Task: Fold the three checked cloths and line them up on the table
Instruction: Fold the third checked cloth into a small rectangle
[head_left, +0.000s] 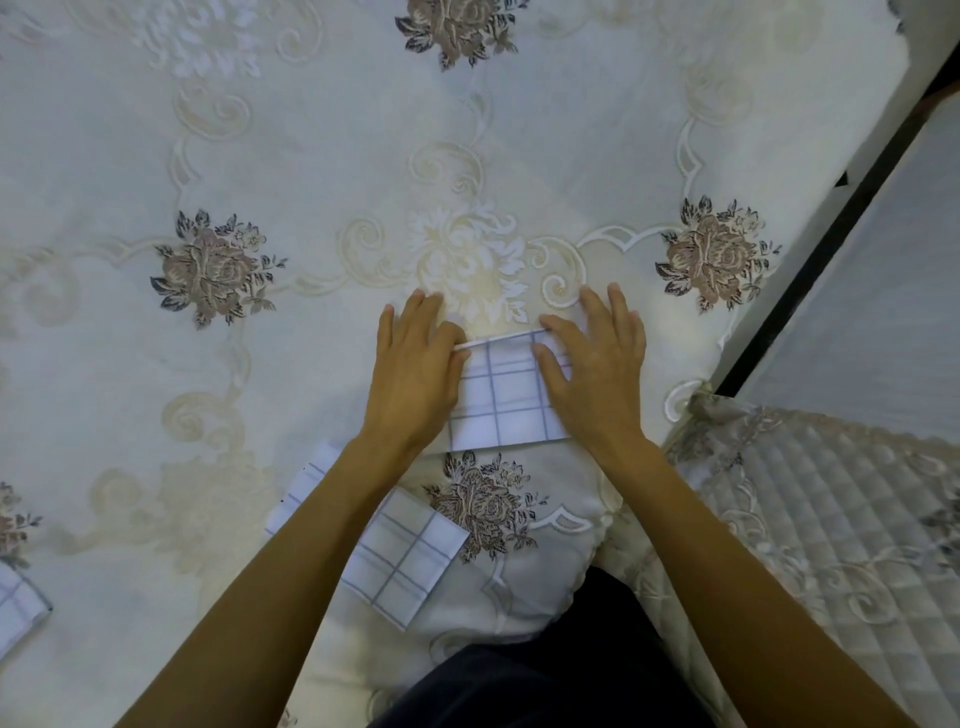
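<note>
Across a wide table draped in a pale embroidered tablecloth (311, 156), we are stretching our left forearm (291, 545) and right forearm (727, 545) forward and slightly inward, wrists low, palms facing down. Brown rose motifs and cream scrolls are covering the fabric. Off to our right, a quilted seat cushion (831, 519) is sitting beside the table's edge, with a dark strip (831, 223) running diagonally beyond it.

At the centre, the first checked cloth (504, 400), white with thin grey-blue lines, is lying folded into a small rectangle between our hands. Nearer to us, the second checked cloth (400, 556) is lying folded at an angle, partly under our left forearm. Well apart, the third checked cloth (18, 597) is peeking in at the far left edge.

Our left hand (415, 374) is lying flat, fingers straight, on the rectangle's left side. Our right hand (597, 364) is pressing flat, fingers spread, on its right side.
</note>
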